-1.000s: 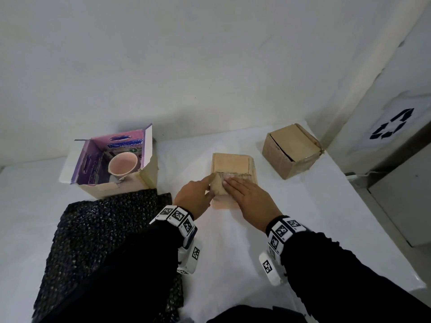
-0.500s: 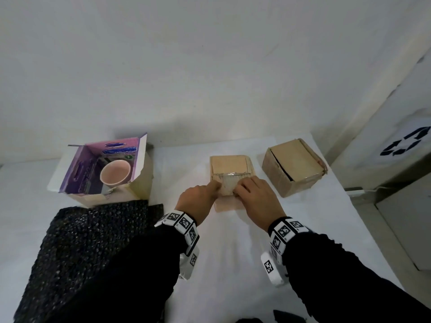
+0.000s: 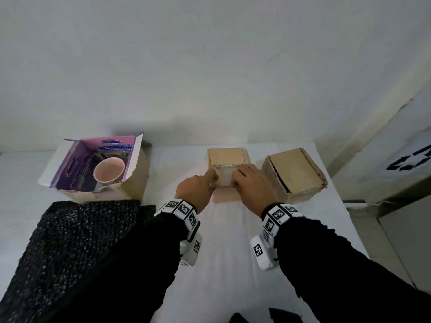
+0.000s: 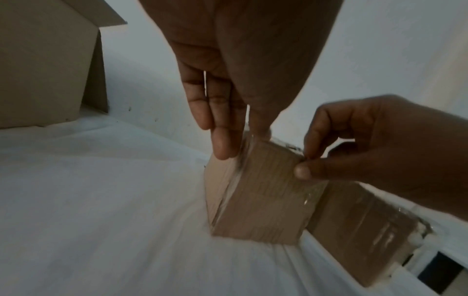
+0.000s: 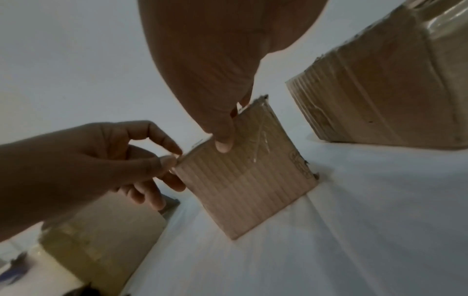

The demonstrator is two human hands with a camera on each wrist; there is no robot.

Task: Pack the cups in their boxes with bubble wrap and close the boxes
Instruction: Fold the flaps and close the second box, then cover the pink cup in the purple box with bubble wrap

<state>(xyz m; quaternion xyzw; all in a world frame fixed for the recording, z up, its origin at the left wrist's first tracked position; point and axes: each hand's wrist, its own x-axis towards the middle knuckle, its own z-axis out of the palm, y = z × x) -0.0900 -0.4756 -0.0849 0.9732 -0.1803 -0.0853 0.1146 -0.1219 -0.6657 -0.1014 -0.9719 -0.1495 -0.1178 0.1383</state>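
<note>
- A sheet of black bubble wrap [image 3: 77, 234] is lying flat at the table's near left, partly under the left sleeve.
- Behind it, an open box with a purple lining [image 3: 98, 169] is sitting with its flaps up, a pink cup [image 3: 108, 171] standing upright inside it.
- The left hand [image 3: 194, 190] is pinching the near left top corner of the small middle box [image 3: 227, 164], thumb and forefinger curling onto the edge where shiny tape is running.
- That small middle box is resting on the white table [image 3: 228, 264], near flap folded down across the top.
- The right hand [image 3: 253, 185] is gripping the same near edge at its right end, thumb pressing on the front face, fingers curling over the top.
- A closed, taped cardboard box [image 3: 293, 173] is sitting just beside the middle one, turned at an angle.
- A grey bin with a recycling mark [image 3: 405, 159] is standing past the table's right edge.
</note>
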